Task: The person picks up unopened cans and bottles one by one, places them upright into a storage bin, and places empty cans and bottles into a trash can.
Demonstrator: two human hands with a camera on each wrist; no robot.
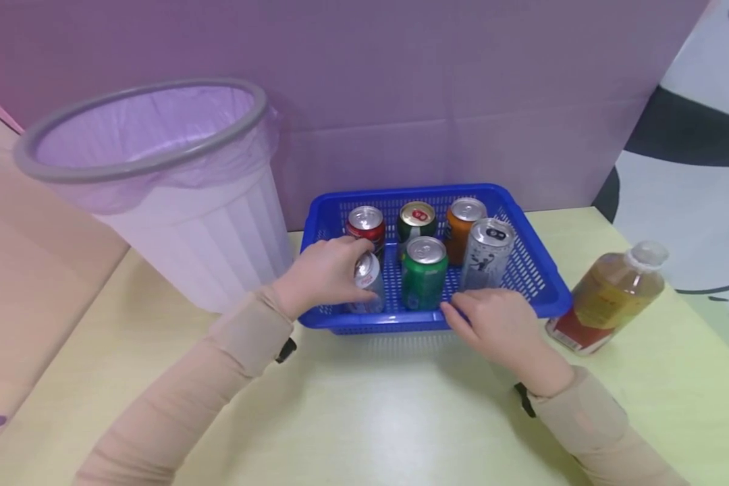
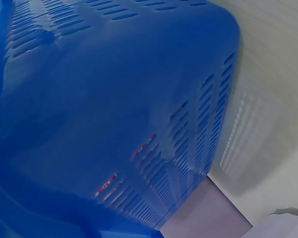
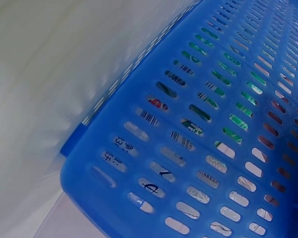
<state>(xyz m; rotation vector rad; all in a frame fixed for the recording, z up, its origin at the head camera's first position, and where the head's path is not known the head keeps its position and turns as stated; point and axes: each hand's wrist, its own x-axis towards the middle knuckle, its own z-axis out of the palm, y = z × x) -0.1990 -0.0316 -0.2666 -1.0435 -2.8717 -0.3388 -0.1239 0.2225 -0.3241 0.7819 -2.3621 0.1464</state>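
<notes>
My left hand (image 1: 328,273) curls round a pale silver can (image 1: 370,278) at the front left of a blue slotted basket (image 1: 401,317), thumb in front and fingers behind. My right hand (image 1: 498,324) holds the basket's front rim, its fingers bent over the edge beside a tall silver can (image 1: 488,253). Between the hands stands a green can (image 1: 424,277). A red can (image 1: 366,224), a dark green can with a gold top (image 1: 417,219) and an orange can (image 1: 464,229) stand behind. Both wrist views show the basket's slotted walls (image 2: 89,99), (image 3: 188,163); neither hand is visible there.
Left of the basket, a tall white bin (image 1: 206,223) with a grey rim and purple liner stands on the pale table (image 1: 364,405). A clear bottle of amber liquid (image 1: 613,297) stands to the right. Behind rises a purple panel (image 1: 462,81).
</notes>
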